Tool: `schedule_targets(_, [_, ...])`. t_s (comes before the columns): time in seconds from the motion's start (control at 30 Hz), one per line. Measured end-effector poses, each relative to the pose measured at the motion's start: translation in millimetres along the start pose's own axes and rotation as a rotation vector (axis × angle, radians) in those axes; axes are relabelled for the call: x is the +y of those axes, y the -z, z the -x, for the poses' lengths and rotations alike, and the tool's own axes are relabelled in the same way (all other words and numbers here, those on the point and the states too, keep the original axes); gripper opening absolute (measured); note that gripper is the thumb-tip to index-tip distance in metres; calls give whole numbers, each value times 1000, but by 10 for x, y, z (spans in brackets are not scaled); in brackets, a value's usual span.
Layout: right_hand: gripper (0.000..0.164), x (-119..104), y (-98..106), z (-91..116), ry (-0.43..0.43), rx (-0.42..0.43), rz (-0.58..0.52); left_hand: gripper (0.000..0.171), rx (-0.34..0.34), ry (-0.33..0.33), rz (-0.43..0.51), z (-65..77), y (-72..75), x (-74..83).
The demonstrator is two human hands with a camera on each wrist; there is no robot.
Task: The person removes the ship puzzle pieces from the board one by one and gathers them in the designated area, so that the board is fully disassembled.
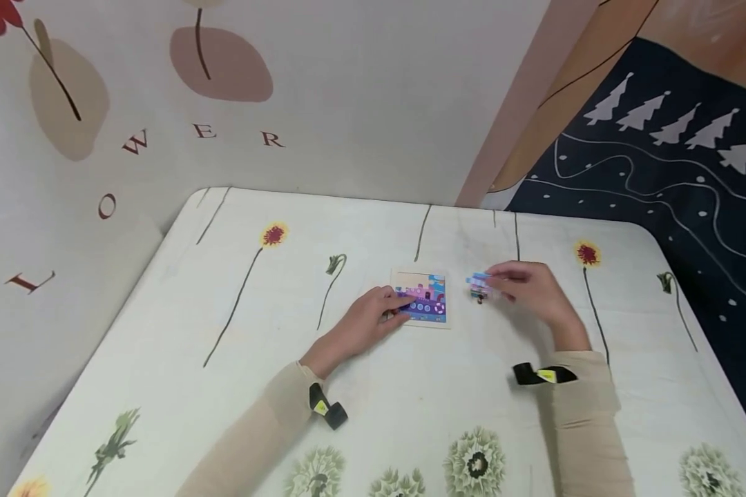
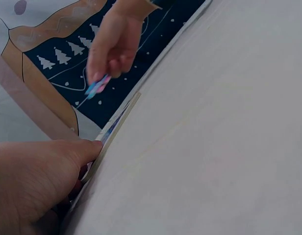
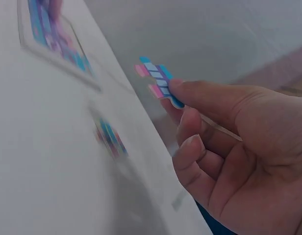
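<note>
Mostly filled: a picture puzzle in a shallow tray (image 1: 448, 298) lies flat on the flower-print worktop (image 1: 379, 397), near the middle of the head view. Joined pieces (image 1: 431, 308) cover the lower part and run up the right side, purple and blue with pink above. Upper left shows a plain beige patch, judged to be bare tray (the left hand hides some of the left edge, so gaps there cannot be ruled out).

Left hand (image 1: 365, 317): finger and thumb laid over the tray's left side, touching it, apparently to steady it; no grip wrapped round it shows.

Right hand (image 1: 533, 291): raised to the right of the tray, thumb and finger pinching a blue, pink and purple piece (image 3: 161, 81), clear of the worktop. Below it, apart from the tray, at least one loose piece (image 3: 110, 137) lies on the worktop; blur prevents a firm count.

Judgement: well past halfway. Left to do: the held piece, whatever lies loose, and the upper-left gap.
</note>
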State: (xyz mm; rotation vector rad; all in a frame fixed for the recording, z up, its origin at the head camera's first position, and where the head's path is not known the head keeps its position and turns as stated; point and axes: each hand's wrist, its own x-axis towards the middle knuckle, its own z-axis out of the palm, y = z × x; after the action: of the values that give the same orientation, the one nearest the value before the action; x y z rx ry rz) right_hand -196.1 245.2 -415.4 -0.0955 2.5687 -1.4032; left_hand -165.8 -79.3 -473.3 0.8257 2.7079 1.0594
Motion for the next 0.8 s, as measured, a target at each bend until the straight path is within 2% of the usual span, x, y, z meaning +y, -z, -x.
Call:
schedule_targets(0.13, [33, 229, 305, 137, -102, -1, 54, 43, -9, 9, 0, 14, 0, -9])
schedule_targets(0.27, [35, 411, 426, 176, -149, -15, 78, 43, -3, 5, -9, 16, 4, -22])
schedule_targets(0.5, [36, 481, 367, 123, -134, -12, 96, 43, -21, 21, 2, 15, 16, -15])
schedule_targets(0.8, [30, 463, 313, 63, -120, -14, 202, 43, -18, 12, -15, 10, 27, 12])
